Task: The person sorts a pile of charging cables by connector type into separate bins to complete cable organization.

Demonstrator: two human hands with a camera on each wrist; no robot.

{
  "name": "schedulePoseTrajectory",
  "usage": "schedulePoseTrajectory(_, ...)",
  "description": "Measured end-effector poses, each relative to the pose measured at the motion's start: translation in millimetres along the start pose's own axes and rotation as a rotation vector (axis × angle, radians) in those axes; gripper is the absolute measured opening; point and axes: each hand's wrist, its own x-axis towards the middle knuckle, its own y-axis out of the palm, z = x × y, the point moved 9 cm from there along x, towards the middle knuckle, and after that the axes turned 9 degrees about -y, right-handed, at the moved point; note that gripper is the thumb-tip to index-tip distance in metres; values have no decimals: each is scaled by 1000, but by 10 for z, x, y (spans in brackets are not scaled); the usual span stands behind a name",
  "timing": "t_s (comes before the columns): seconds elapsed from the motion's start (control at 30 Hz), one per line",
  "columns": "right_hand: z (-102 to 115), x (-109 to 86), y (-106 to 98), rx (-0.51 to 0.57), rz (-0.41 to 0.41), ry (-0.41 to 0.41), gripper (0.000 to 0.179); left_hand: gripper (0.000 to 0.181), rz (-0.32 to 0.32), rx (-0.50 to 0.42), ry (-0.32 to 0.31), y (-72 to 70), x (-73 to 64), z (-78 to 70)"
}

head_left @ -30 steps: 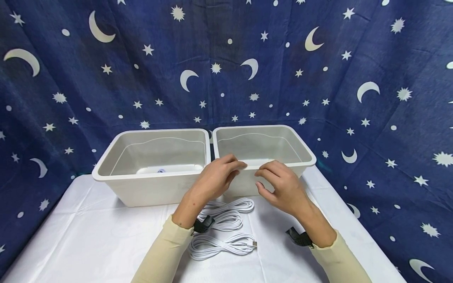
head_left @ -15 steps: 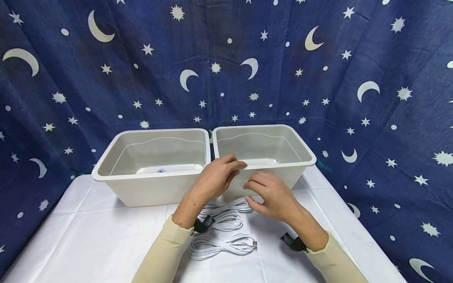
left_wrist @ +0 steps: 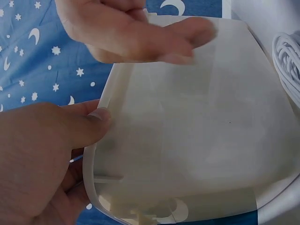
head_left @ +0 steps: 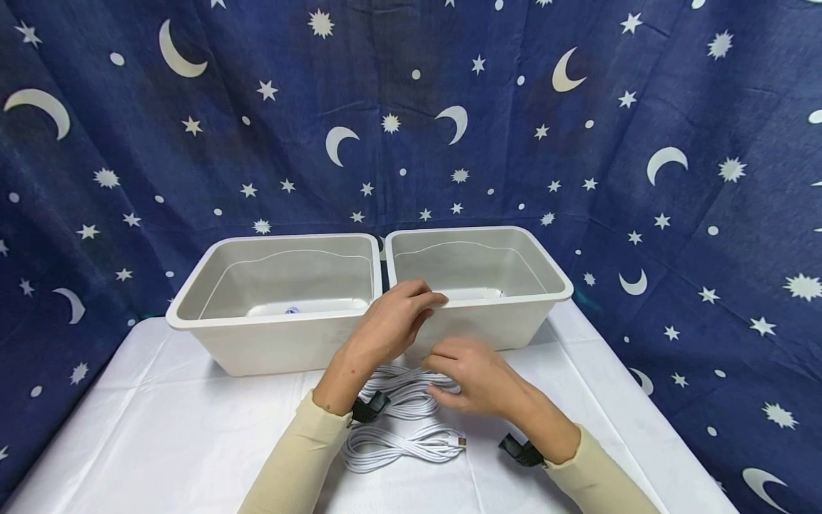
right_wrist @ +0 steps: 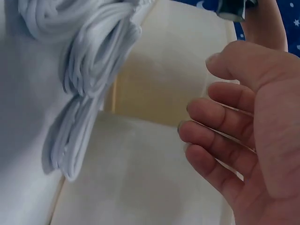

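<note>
Cables (head_left: 399,448), white and looped into bundles, lie on the cloth-covered bench (head_left: 160,421) between the person's forearms, in front of the left box (head_left: 276,346) and the right box (head_left: 494,325). From my remote station I find the right grip (head_left: 472,375) beside the farther bundles: fingers loosely bent, thumb apart, nothing held. In the right wrist view I see a gap between its fingertips and the loops. The left grip (head_left: 392,325) is clamped on the near rim of the right box, thumb against the outer wall. I record one bundle nearer the person than both grips, its plug (head_left: 461,442) pointing right. I note a small purplish item (head_left: 292,310) inside the left box; I cannot identify it.
</note>
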Motion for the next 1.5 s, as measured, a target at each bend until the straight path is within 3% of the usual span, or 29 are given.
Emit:
schedulePoseTrajectory(0.17, 83, 39, 114, 28, 55, 2, 28, 30, -18, 2, 11, -17, -6, -7)
schedulePoseTrajectory(0.53, 214, 62, 299, 90, 97, -36, 27, 30, -1, 0, -9, -6, -5, 9)
schedulePoseTrajectory(0.87, 332, 41, 522, 124, 217, -30, 35, 30, 3, 0, -20, -13, -7, 5)
schedulePoseTrajectory(1.13, 447, 27, 705, 139, 363, 4, 43, 28, 3, 2, -23, -10, -10, -2)
schedulePoseTrajectory(1.5, 600, 53, 828, 99, 436, -13, 38, 29, 0, 0, -16, -13, -7, -9)
